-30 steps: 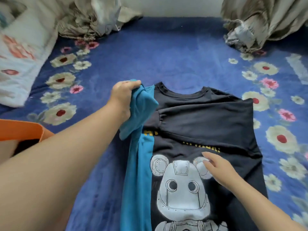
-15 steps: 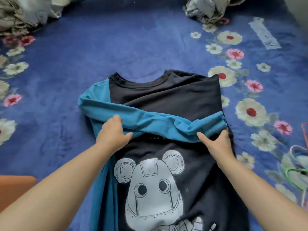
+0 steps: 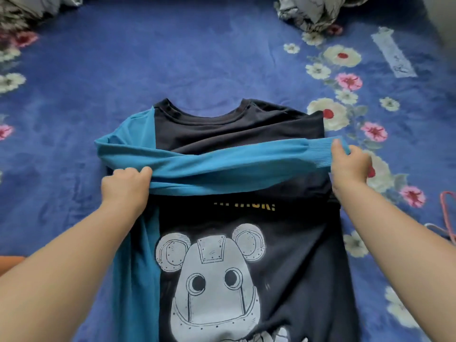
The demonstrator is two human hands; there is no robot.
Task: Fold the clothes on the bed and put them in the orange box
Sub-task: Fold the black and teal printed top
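Blue floral bedsheet (image 3: pixel 202 58) covers the whole bed, white and pink flowers down the left and right sides. Black and teal long-sleeve shirt (image 3: pixel 291 243) lies flat at centre, collar at the far end, hem running out of view at the near edge. Shirt body is black with a teal panel down its left side. Grey robot-bear print (image 3: pixel 212 280) fills the near half of the chest, with partly covered yellow lettering (image 3: pixel 244 206) just beyond it. Teal sleeve (image 3: pixel 222 164) is stretched left to right across the chest, above the lettering, its ribbed cuff at the right end.

Left hand (image 3: pixel 125 186) grips the sleeve near the shirt's left edge, fingers curled around the fabric. Right hand (image 3: pixel 350 166) pinches the cuff at the shirt's right edge, thumb on top. Both forearms reach in from the near corners.

Crumpled patterned fabric (image 3: pixel 313 8) sits at the far right of the bed, another bunch of fabric (image 3: pixel 22 11) at the far left. Pink hanger (image 3: pixel 447 215) lies at the right edge, partly cut off. White label strip (image 3: pixel 393 53) is printed or lying on the sheet far right, cannot tell which. Small patch of orange box (image 3: pixel 9 264) shows at the left edge beside the left forearm; the shirt is on the bed, not in it.
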